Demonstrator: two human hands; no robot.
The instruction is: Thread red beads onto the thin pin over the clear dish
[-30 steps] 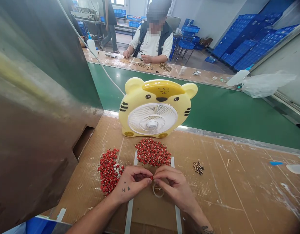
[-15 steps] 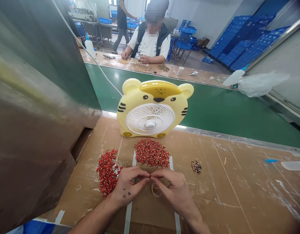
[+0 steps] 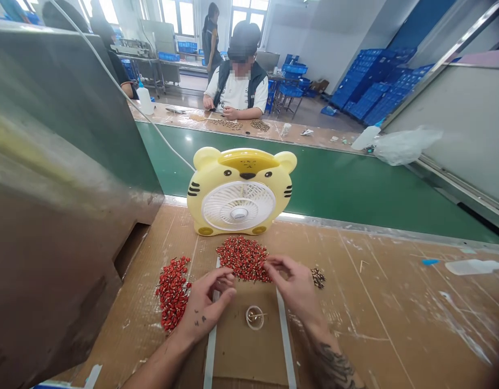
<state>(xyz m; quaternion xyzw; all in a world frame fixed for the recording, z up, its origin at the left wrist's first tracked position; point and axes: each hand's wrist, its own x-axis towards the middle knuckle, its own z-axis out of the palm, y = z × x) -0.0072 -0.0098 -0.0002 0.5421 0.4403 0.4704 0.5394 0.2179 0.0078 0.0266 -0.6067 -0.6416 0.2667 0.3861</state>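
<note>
My right hand (image 3: pixel 292 286) reaches the right edge of a heap of small red pieces with brass ends (image 3: pixel 243 259), its fingertips at the heap. My left hand (image 3: pixel 207 305) hangs curled between that heap and a second red heap (image 3: pixel 172 293), touching neither clearly. Any small piece in either hand's fingers is hidden. Below the hands, a small clear ring with thin metal pins in it (image 3: pixel 254 317) lies on a cardboard sheet (image 3: pixel 249 346). Just past my right fingers sits a small heap of brass-and-dark parts (image 3: pixel 318 278).
A yellow tiger-shaped fan (image 3: pixel 239 200) stands behind the heaps. A tall metal panel (image 3: pixel 51 189) rises at the left. Beyond the green conveyor belt (image 3: pixel 334 183), a co-worker (image 3: pixel 235 89) sits at the far bench. Blue crates (image 3: pixel 375 92) are stacked at the back right.
My hands have parted from their pinch together above the ring. The right moved up to the red heap, the left moved back and left, and the ring now shows fully. The view tilted upward.
</note>
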